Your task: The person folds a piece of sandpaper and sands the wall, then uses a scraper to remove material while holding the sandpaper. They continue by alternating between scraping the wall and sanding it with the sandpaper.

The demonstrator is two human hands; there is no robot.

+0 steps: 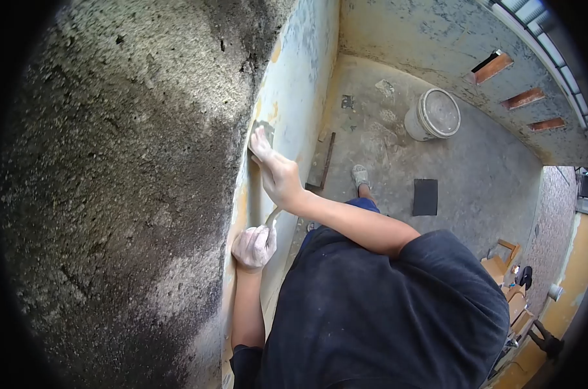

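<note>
My right hand, dusted white at the fingers, is pressed against the narrow wall edge. Its fingers reach forward over a small grey flat piece, which lies against the pale wall; the palm hides part of it, and I cannot make out its kind. Lower down, my left hand is coated in white powder and closed in a fist beside the same edge. A thin, curved grey handle-like piece sticks up from this fist toward my right wrist. Its far end is hidden.
A rough dark wall face fills the left side. On the concrete floor stand a lidded white bucket, a black flat sheet and a long narrow bar by the wall. Cardboard and odds and ends lie at right.
</note>
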